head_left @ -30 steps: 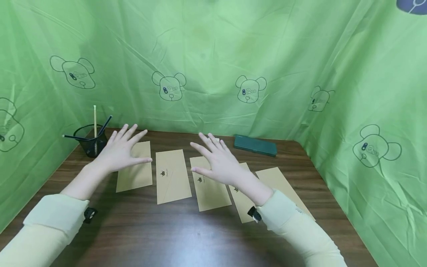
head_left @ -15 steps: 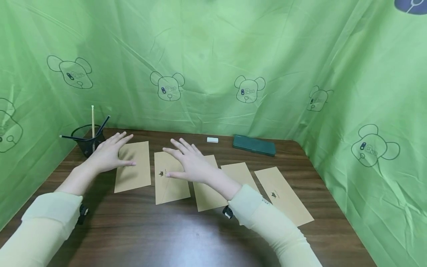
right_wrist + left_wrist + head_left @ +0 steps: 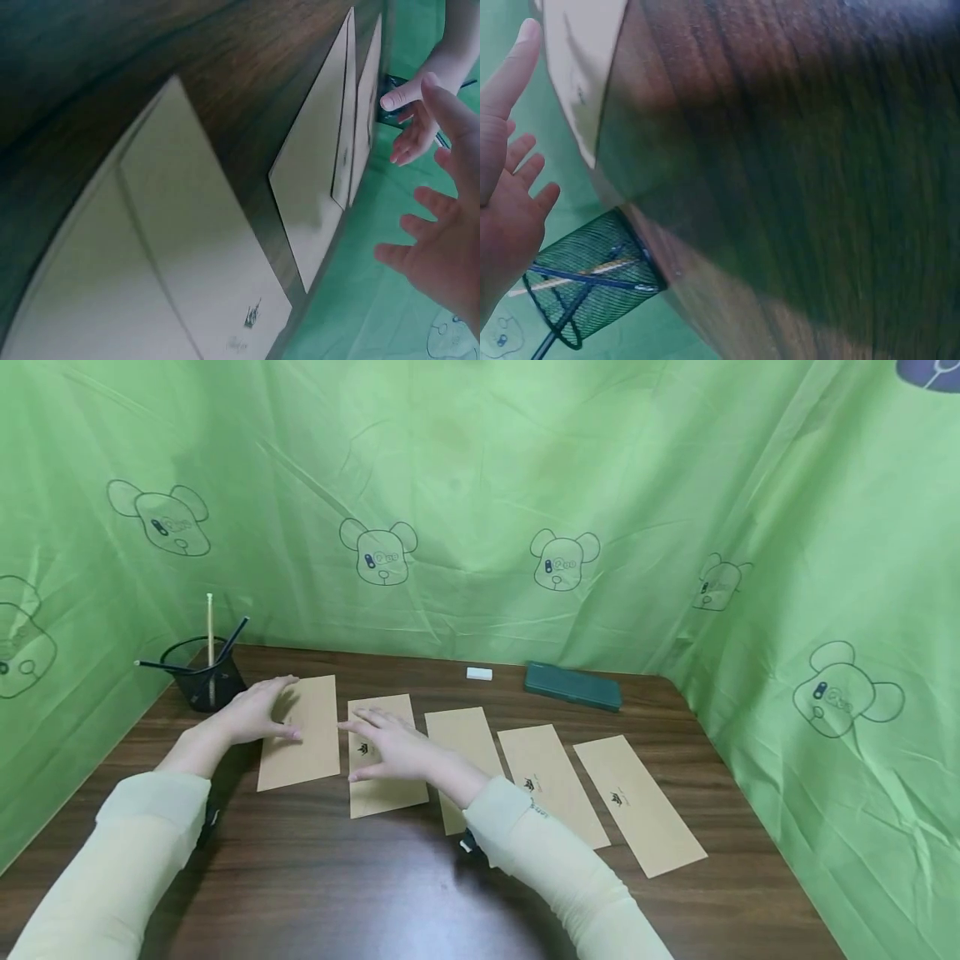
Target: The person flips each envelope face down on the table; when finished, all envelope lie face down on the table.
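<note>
Several tan envelopes with small crown prints lie in a row on the dark wood table. My left hand point(image 3: 255, 710) is over the left edge of the leftmost envelope point(image 3: 318, 727), its thumb spread from the fingers. My right hand point(image 3: 397, 750) hovers over the second envelope point(image 3: 390, 797), covering its middle, with fingers spread. In the right wrist view that hand point(image 3: 450, 225) is clear of the paper and holds nothing. The left wrist view shows my left hand point(image 3: 506, 187) with nothing in its fingers. Below my right forearm, the third envelope point(image 3: 459, 731) is partly hidden.
Further right are the fourth envelope point(image 3: 551, 785) and the fifth envelope point(image 3: 641, 810), both slanted. A black mesh pen cup point(image 3: 217, 685) with pencils stands back left. A white eraser point(image 3: 479, 674) and a dark green case point(image 3: 573, 687) lie along the back, before a green curtain point(image 3: 480, 485).
My right hand has swept left, from above the third envelope to the second, and lower. My left hand has moved left and down toward the leftmost envelope. The envelopes have stayed in place.
</note>
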Available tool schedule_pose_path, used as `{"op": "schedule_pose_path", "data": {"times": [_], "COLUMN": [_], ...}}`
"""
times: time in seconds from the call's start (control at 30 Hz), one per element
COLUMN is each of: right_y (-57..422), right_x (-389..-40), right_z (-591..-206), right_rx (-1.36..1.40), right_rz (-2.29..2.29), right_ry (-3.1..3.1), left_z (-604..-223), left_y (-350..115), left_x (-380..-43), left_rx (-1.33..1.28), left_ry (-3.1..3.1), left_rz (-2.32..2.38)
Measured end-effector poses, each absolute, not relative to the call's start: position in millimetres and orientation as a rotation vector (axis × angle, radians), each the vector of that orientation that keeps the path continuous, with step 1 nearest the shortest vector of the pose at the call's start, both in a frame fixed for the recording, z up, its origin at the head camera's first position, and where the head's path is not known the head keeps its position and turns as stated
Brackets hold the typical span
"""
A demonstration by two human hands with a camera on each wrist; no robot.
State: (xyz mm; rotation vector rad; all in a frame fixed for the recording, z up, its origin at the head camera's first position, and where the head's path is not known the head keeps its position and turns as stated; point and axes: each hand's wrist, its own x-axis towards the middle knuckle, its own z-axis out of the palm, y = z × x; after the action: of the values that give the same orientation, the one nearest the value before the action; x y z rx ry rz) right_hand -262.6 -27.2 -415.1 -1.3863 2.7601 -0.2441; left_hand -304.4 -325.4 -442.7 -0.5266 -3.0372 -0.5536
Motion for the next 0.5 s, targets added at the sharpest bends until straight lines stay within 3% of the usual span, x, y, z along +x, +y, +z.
{"op": "schedule_pose_path", "data": {"times": [0.5], "right_y": [-54.6], "right_x": [-274.6], "right_z": [-434.5], "right_rx": [-1.5], "right_rz": [-0.067], "right_ry": [2.498], "left_z": [-447.4], "left_y": [-324.8], "left_x": [-327.6], "left_rx": [-0.486], "left_ry": [-3.176], "left_rz": [-0.596]}}
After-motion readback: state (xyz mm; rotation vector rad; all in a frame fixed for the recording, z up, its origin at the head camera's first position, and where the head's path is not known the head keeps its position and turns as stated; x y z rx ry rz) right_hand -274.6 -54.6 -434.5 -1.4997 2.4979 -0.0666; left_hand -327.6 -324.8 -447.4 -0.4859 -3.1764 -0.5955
